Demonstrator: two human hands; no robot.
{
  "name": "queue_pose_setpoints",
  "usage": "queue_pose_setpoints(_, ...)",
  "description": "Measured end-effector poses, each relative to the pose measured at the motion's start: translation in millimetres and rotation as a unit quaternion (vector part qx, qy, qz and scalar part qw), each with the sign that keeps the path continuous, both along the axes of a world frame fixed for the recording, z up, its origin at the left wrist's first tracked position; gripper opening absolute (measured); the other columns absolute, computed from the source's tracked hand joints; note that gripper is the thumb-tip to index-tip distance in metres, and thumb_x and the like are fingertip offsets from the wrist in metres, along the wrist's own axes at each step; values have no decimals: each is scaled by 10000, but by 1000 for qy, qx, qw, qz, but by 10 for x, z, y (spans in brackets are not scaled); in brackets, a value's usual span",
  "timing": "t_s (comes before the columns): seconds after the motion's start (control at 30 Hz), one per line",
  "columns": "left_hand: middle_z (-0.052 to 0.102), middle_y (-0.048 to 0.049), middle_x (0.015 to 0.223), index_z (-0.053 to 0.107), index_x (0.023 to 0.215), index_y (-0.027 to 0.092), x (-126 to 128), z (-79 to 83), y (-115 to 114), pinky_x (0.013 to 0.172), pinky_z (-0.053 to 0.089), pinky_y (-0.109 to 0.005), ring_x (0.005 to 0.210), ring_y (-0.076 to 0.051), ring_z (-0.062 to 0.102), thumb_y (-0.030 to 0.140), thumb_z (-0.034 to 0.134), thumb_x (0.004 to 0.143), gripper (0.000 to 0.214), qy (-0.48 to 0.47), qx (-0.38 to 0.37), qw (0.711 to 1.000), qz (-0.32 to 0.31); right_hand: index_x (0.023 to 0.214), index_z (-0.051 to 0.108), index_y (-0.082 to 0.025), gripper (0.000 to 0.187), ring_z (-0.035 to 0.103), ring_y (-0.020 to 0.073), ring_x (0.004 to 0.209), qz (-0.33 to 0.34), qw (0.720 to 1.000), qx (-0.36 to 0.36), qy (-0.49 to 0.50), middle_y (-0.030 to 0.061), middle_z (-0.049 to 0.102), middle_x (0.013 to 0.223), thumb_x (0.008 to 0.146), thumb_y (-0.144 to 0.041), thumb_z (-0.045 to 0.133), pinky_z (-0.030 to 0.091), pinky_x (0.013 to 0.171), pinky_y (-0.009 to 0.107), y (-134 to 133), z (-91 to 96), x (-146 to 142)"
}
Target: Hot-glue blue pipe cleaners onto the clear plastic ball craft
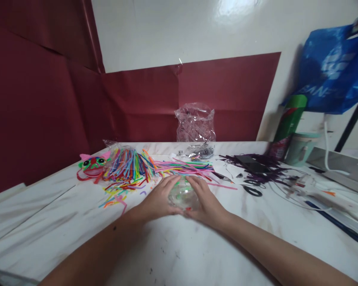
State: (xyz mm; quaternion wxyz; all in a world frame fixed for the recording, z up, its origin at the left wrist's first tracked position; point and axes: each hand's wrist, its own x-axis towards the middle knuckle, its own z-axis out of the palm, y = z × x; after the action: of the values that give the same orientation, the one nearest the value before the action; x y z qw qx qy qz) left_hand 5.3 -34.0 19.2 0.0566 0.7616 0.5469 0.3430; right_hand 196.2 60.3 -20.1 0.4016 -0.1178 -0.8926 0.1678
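Note:
Between my two palms is a clear, rounded plastic container [183, 195] with green and red spots on or in it; glare and blur hide its exact kind. My left hand [158, 197] curves round its left side, and my right hand [208, 201] wraps the right side. The fingertips nearly meet at its far side. Just beyond it lies a loose row of pipe cleaners [187, 166], mostly pink. Short cut pieces [119, 195] in many colours are scattered to the left of my left hand.
A bundle of colourful pipe cleaners [131, 165] lies back left beside a fuzzy face-shaped craft [92, 165]. Crumpled clear plastic [195, 123] stands at the back. Rightward are black scissors [252, 190], a phone [252, 163] on dark purple strands, a pale green cup [302, 149] and cables.

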Motion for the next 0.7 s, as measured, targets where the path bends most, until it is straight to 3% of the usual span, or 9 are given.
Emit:
queue_pose_setpoints(0.17, 435, -178, 1404, 384, 1362, 172, -20, -16, 1, 1115, 324, -501, 1314, -342, 402, 505, 803, 587, 942, 2, 79, 997, -1, 1477, 124, -287, 1071, 274, 338, 1385, -5, 998, -38, 56, 149, 279, 1492, 651, -342, 805, 309, 1100, 510, 9, -16, -15)
queue_pose_setpoints(0.3, 406, -185, 1412, 338, 1379, 173, -42, -79, 11, 1114, 322, -520, 1333, -342, 377, 474, 800, 613, 943, 16, 114, 993, -21, 1465, 177, -263, 1045, 362, 335, 1338, 5, 998, -46, 51, 153, 365, 1446, 641, -346, 815, 353, 1076, 493, 35, -46, -16)
queue_pose_setpoints(0.47, 363, -170, 1446, 294, 1416, 209, 3, -121, 5, 1123, 308, -526, 1364, -341, 323, 400, 801, 629, 956, 62, 75, 995, -8, 1465, 209, -300, 978, 393, 342, 1298, 9, 1000, 5, 27, 149, 397, 1403, 672, -288, 782, 411, 1015, 511, 13, -39, -6)
queue_pose_setpoints(0.57, 387, -166, 1425, 351, 1387, 198, 13, -98, 5, 1129, 301, -509, 1344, -345, 350, 461, 802, 604, 941, 9, 72, 997, -3, 1479, 159, -280, 1026, 336, 341, 1350, 17, 999, -16, 41, 158, 352, 1451, 673, -355, 790, 329, 1082, 526, -3, 6, 1)
queue_pose_setpoints(0.7, 404, -162, 1410, 369, 1360, 177, 2, -85, 7, 1123, 304, -485, 1321, -345, 381, 502, 809, 571, 960, -97, 54, 994, -17, 1473, 166, -229, 1097, 312, 334, 1377, 39, 993, -107, 40, 174, 338, 1469, 618, -422, 826, 306, 1110, 494, -12, 64, 10)
